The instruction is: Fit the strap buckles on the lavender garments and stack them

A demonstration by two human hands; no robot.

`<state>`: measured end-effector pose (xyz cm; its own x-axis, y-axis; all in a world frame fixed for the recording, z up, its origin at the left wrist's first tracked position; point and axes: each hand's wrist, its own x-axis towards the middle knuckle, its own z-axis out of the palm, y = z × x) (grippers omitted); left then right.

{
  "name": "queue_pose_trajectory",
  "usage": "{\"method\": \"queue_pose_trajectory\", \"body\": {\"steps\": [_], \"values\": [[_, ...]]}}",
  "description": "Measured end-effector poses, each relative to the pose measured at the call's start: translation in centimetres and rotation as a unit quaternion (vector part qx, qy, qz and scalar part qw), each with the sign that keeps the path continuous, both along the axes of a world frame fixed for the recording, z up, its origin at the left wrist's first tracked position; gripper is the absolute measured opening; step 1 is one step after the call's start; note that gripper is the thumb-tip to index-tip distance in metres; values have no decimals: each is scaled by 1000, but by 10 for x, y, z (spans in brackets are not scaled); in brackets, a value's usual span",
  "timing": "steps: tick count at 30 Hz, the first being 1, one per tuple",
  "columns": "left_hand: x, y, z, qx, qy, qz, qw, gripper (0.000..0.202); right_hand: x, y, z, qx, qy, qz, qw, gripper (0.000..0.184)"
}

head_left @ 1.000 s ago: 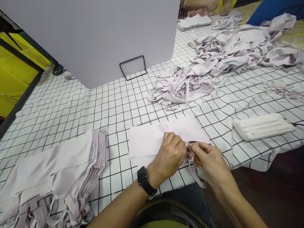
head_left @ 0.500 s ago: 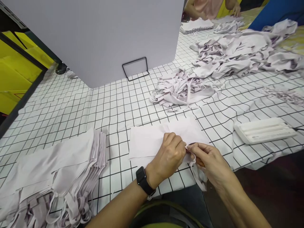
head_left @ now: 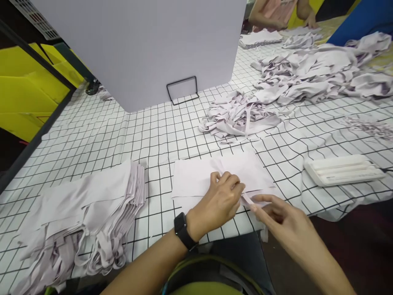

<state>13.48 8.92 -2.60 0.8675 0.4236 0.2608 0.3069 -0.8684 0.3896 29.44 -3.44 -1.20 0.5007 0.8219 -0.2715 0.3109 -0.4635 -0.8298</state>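
Note:
A flat pale lilac-white fabric piece (head_left: 192, 176) lies on the checked cloth in front of me. My left hand (head_left: 219, 200), with a black watch (head_left: 181, 229) on its wrist, rests over the middle of this piece. Its fingers are curled down at the piece's near edge, where a narrow fabric strap (head_left: 246, 199) comes out; the fingertips are partly hidden. From the right, my right hand (head_left: 284, 219) holds the strap between thumb and fingers. A loose end hangs below at the table edge.
To the left lies a stack of fabric pieces with straps (head_left: 101, 196). Heaped straps (head_left: 236, 114) and a larger fabric pile (head_left: 316, 69) lie beyond. A white ridged device (head_left: 345, 170) sits at right. A grey panel (head_left: 147, 53) stands ahead; another person (head_left: 276, 16) works behind.
My right fingers have gone from a tight pinch beside the left hand to a looser hold on the strap, slightly lower. The strap now lies straighter. The whole view has shifted a little.

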Motion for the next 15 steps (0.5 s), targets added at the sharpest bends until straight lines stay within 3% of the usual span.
{"method": "queue_pose_trajectory", "body": {"steps": [2,4,6,8,10,12,15], "values": [[-22,0,9,-64,-28,19,997,32,0,-31,-2,16,-126,6,992,38],[-46,0,15,-117,-87,94,985,31,-6,-56,-9,25,-153,2,988,34],[-69,-1,17,-142,-148,198,959,20,-22,-67,-22,8,-74,38,997,34],[-86,-4,15,-145,-179,254,939,18,-47,-64,-42,-25,55,109,992,39],[-96,-12,10,-144,-175,235,945,18,-76,-51,-64,-36,153,147,977,47],[-100,-21,3,-148,-151,174,962,17,-102,-36,-81,-6,190,184,964,42],[-101,-34,-9,-142,-107,99,979,17,-121,-24,-90,37,181,202,962,36]]}}
